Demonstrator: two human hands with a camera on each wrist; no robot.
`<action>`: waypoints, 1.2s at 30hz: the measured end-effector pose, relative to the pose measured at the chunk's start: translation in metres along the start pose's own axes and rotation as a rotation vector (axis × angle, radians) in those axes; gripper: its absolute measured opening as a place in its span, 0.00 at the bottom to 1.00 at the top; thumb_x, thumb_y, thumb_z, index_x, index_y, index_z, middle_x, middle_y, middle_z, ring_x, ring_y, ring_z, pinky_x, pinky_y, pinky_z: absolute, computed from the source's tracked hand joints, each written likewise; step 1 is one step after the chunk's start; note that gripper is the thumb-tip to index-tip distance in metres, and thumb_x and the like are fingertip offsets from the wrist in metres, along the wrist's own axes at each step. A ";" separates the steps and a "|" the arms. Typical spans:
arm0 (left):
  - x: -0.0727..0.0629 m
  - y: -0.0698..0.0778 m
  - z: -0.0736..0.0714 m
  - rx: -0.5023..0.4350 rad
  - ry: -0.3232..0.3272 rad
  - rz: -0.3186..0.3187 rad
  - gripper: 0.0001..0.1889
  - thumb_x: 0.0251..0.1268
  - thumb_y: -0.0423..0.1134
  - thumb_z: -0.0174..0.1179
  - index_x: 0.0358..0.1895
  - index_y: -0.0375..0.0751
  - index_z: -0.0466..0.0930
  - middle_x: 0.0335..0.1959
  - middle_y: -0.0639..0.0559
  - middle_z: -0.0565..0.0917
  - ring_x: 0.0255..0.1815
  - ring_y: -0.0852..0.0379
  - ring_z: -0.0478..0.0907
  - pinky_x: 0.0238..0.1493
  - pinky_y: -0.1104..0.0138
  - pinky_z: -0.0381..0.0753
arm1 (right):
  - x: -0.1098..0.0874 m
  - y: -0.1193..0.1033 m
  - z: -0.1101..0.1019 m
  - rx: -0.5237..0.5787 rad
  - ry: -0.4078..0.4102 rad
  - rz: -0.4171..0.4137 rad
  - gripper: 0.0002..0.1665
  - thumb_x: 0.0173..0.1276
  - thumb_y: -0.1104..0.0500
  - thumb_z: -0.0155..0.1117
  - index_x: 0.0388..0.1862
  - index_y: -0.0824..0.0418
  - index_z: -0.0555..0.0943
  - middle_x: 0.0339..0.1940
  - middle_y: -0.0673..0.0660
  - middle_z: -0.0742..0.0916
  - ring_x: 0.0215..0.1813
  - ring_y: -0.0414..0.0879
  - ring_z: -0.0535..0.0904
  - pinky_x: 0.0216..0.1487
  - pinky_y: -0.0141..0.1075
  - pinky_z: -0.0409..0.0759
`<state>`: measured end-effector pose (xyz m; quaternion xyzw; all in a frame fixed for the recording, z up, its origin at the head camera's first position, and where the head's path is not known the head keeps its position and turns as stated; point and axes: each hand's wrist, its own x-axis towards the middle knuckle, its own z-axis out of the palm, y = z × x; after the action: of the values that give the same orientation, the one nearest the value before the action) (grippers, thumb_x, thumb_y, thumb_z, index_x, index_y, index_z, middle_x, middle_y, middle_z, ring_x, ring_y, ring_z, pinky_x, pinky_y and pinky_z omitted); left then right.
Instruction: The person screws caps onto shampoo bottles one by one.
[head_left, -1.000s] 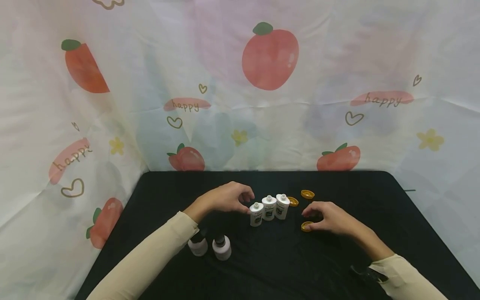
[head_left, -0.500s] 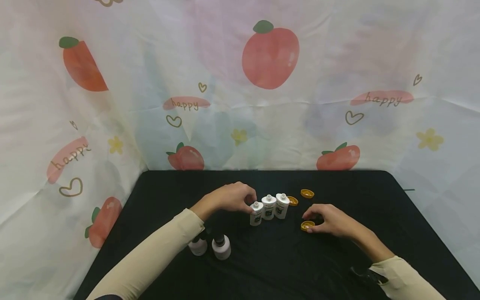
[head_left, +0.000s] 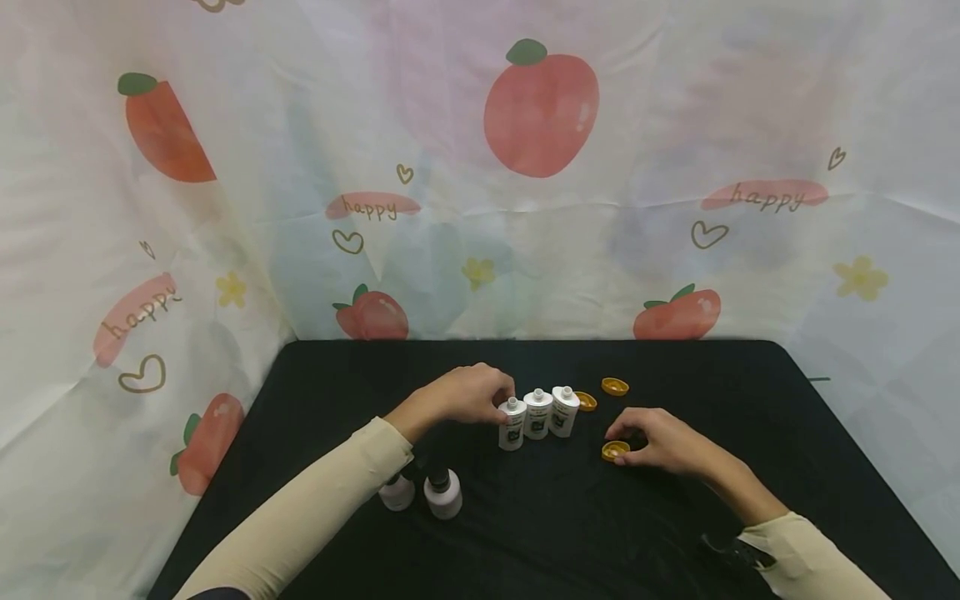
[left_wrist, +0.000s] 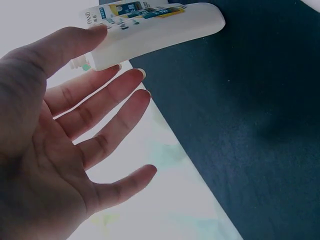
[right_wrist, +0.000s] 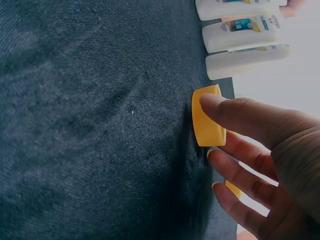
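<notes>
Three small white bottles with printed labels and bare narrow necks stand side by side on the black table. My left hand pinches the leftmost bottle near its neck, thumb on one side and index finger on the other; the remaining fingers are spread loosely. To the right of the bottles, my right hand holds a yellow cap low at the tabletop, between thumb and index finger. The index fingertip is partly hidden behind the cap in the right wrist view. Two more yellow caps lie behind, one of them farther back.
Two round pale bottles with dark tops stand nearer me, one beside my left forearm, the other partly covered by the sleeve. A black cloth covers the table. A printed curtain hangs behind and to the left.
My left hand has moved slightly right onto the leftmost bottle, which has shifted a little toward the others' line. My right thumb has slid from over the cap to its side.
</notes>
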<state>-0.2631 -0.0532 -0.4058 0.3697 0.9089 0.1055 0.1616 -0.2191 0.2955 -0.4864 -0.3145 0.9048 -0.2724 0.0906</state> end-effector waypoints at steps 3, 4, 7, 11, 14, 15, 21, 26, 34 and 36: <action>0.000 0.001 0.000 0.031 0.015 0.005 0.09 0.66 0.50 0.70 0.37 0.52 0.81 0.29 0.61 0.76 0.28 0.63 0.70 0.29 0.68 0.68 | 0.000 0.000 0.001 0.004 0.001 -0.017 0.14 0.63 0.54 0.77 0.47 0.53 0.85 0.44 0.45 0.86 0.45 0.39 0.81 0.46 0.41 0.83; 0.000 0.001 0.001 0.044 0.023 0.004 0.09 0.66 0.49 0.70 0.36 0.52 0.80 0.28 0.61 0.76 0.28 0.63 0.70 0.29 0.68 0.67 | 0.001 0.000 0.001 0.003 0.002 -0.022 0.14 0.63 0.54 0.77 0.46 0.53 0.85 0.43 0.45 0.85 0.45 0.38 0.81 0.46 0.41 0.82; 0.000 0.000 0.001 0.076 0.044 0.000 0.09 0.67 0.48 0.69 0.34 0.52 0.79 0.27 0.61 0.75 0.28 0.62 0.70 0.30 0.66 0.65 | 0.001 0.000 0.002 -0.001 0.014 -0.037 0.13 0.63 0.55 0.77 0.45 0.52 0.85 0.42 0.45 0.85 0.43 0.38 0.80 0.44 0.41 0.82; -0.002 -0.003 0.000 0.098 0.066 -0.007 0.10 0.67 0.48 0.69 0.32 0.52 0.79 0.27 0.61 0.75 0.29 0.62 0.70 0.32 0.65 0.63 | 0.000 0.000 0.001 -0.014 0.028 -0.042 0.12 0.63 0.56 0.77 0.44 0.52 0.85 0.42 0.44 0.86 0.43 0.38 0.80 0.44 0.40 0.82; -0.005 -0.005 -0.002 0.078 0.090 -0.001 0.09 0.67 0.48 0.69 0.35 0.51 0.80 0.28 0.61 0.76 0.29 0.62 0.70 0.32 0.65 0.65 | 0.001 0.000 0.000 -0.014 0.031 -0.038 0.11 0.63 0.55 0.77 0.44 0.51 0.85 0.42 0.43 0.85 0.43 0.38 0.80 0.43 0.40 0.81; -0.006 -0.006 -0.002 0.068 0.101 0.001 0.08 0.67 0.48 0.69 0.36 0.51 0.81 0.29 0.61 0.77 0.30 0.62 0.71 0.32 0.66 0.66 | 0.001 0.000 0.000 -0.011 0.030 -0.036 0.11 0.64 0.55 0.76 0.44 0.51 0.85 0.42 0.43 0.85 0.43 0.38 0.80 0.43 0.39 0.81; -0.013 -0.009 -0.008 -0.035 0.186 0.005 0.07 0.68 0.46 0.67 0.41 0.49 0.81 0.36 0.54 0.82 0.33 0.60 0.73 0.35 0.66 0.73 | 0.002 -0.001 -0.002 0.011 0.032 -0.024 0.11 0.65 0.53 0.76 0.45 0.50 0.85 0.41 0.42 0.85 0.42 0.36 0.80 0.42 0.37 0.80; -0.018 -0.015 -0.008 -0.118 0.289 0.032 0.07 0.66 0.42 0.68 0.40 0.47 0.79 0.37 0.55 0.84 0.36 0.58 0.77 0.39 0.65 0.77 | 0.003 -0.005 -0.004 0.017 0.038 -0.022 0.11 0.65 0.53 0.75 0.46 0.50 0.85 0.41 0.42 0.86 0.43 0.36 0.80 0.43 0.37 0.81; -0.031 -0.021 -0.006 -0.255 0.478 0.048 0.09 0.64 0.39 0.69 0.42 0.45 0.79 0.39 0.54 0.87 0.32 0.55 0.77 0.32 0.67 0.73 | 0.002 -0.017 -0.011 0.006 0.072 -0.041 0.12 0.67 0.54 0.74 0.48 0.51 0.84 0.43 0.43 0.86 0.44 0.36 0.81 0.43 0.39 0.82; -0.034 -0.021 -0.005 -0.285 0.522 0.044 0.09 0.64 0.38 0.68 0.43 0.44 0.79 0.40 0.53 0.87 0.33 0.53 0.79 0.33 0.67 0.73 | 0.001 -0.020 -0.013 0.006 0.078 -0.043 0.12 0.67 0.54 0.74 0.48 0.51 0.84 0.44 0.44 0.86 0.44 0.37 0.81 0.44 0.39 0.83</action>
<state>-0.2552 -0.0921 -0.4005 0.3231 0.8877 0.3268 -0.0297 -0.2142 0.2872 -0.4642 -0.3228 0.8999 -0.2889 0.0503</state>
